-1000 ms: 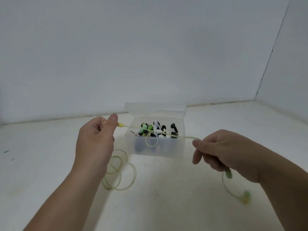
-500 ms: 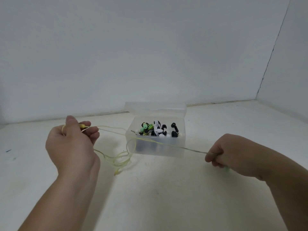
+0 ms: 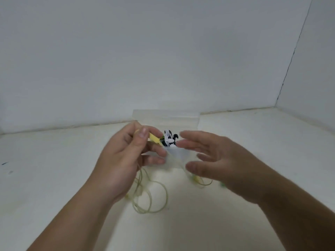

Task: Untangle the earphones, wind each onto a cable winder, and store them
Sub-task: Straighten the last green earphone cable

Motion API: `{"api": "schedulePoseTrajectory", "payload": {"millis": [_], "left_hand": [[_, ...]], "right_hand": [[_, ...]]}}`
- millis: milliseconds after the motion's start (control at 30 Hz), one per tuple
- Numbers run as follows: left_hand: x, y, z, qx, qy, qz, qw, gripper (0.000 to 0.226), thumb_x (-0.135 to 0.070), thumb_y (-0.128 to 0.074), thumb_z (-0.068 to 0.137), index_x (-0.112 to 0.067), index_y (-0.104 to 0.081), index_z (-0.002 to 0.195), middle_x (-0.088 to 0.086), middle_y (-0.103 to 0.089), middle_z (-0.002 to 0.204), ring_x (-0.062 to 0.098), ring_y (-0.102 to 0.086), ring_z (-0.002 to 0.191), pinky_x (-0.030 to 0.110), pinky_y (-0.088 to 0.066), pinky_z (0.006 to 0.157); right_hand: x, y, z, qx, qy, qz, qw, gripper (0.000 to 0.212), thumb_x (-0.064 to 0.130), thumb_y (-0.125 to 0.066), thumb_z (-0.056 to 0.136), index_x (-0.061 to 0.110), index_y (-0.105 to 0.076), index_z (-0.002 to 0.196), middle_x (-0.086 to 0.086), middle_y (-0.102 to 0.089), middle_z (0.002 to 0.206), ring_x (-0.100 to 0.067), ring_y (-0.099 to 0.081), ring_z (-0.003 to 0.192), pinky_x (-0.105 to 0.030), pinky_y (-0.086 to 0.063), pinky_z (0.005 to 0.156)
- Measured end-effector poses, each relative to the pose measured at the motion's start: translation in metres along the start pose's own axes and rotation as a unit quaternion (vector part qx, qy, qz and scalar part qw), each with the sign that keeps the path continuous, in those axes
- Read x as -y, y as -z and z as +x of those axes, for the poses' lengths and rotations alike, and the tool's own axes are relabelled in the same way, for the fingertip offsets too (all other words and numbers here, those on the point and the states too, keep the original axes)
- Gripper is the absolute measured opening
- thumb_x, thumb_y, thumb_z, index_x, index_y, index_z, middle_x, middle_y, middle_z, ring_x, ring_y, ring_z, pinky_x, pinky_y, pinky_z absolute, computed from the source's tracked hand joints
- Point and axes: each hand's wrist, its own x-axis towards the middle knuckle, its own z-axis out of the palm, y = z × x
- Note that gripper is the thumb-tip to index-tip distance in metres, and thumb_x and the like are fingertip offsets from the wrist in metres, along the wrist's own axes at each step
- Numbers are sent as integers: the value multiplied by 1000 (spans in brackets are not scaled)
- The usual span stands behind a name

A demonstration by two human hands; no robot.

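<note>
Yellow-green earphone cable (image 3: 166,196) hangs in loose loops onto the white table (image 3: 45,178) just below the left hand (image 3: 123,160), whose thumb and forefinger pinch the yellow plug (image 3: 154,138) at the cable's end. Just past that pinch, between the two hands, stands a clear plastic box (image 3: 165,116), lid up, with black and white earphones (image 3: 169,137) inside. Further right, the blurred right hand (image 3: 221,160) has straight, spread fingers gripping nothing, with yellow earbuds (image 3: 196,179) just under its thumb.
</note>
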Motion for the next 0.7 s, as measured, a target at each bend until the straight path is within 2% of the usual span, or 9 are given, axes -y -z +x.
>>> {"api": "schedulePoseTrajectory", "payload": {"millis": [67,133,167,233,300,367,467,600,700], "left_hand": [[4,-1,-3,59,12,15,998,32,-39,-50,94,-12,-64,84,11,-63,83,25,-58,69,36,-51,65],[7,-1,-5,103,16,63,993,42,-48,-49,96,-7,-53,89,13,-53,72,26,-49,66,39,-44,65],[8,-1,-5,113,13,86,990,42,-51,-48,94,-11,-50,85,11,-49,69,24,-46,63,38,-40,63],[6,-1,-5,95,7,131,987,36,-53,-51,90,-20,-50,76,5,-44,64,21,-42,58,33,-38,57],[8,7,-1,67,10,200,978,30,-47,-60,90,-22,-55,73,2,-44,59,20,-39,56,29,-33,54],[11,18,2,64,37,269,960,20,-29,-68,93,-20,-63,75,-1,-47,58,18,-41,58,31,-34,58],[15,27,4,45,79,324,942,19,-21,-69,92,-22,-71,73,-4,-53,60,10,-44,56,24,-36,57],[9,25,3,23,96,345,933,20,-21,-73,88,-18,-74,68,-2,-63,56,6,-47,48,14,-34,47],[7,26,5,-36,93,300,949,21,-16,-71,89,-12,-75,69,10,-65,58,10,-56,53,21,-42,57]], "right_hand": [[0,-13,1,22,7,14,1000,56,36,-76,78,37,-57,131,18,-69,119,7,-59,115,-28,-41,106],[3,-20,0,19,16,-10,1000,19,34,-73,87,27,-74,105,6,-75,91,-11,-69,86,-38,-52,89],[5,-22,1,-4,8,5,1000,14,31,-68,92,20,-76,89,0,-70,72,-22,-63,68,-42,-53,77],[5,-19,4,-84,-21,110,990,35,23,-57,98,12,-70,68,-4,-48,51,-22,-44,49,-37,-54,69],[9,-6,7,-173,-41,279,944,41,17,-51,100,12,-62,62,-3,-40,54,-18,-37,46,-36,-57,64],[11,16,8,-254,-39,393,883,34,15,-51,97,10,-55,63,-8,-55,68,-19,-53,49,-34,-57,59],[8,46,5,-271,0,505,820,31,31,-54,90,15,-49,64,-13,-73,101,-27,-75,83,-32,-60,65],[3,57,3,-329,40,524,785,41,34,-40,104,15,-49,69,-16,-74,106,-33,-73,98,-36,-60,78],[-3,62,3,-428,36,486,762,31,21,-47,101,11,-54,73,-16,-74,106,-32,-74,94,-37,-60,83]]}}
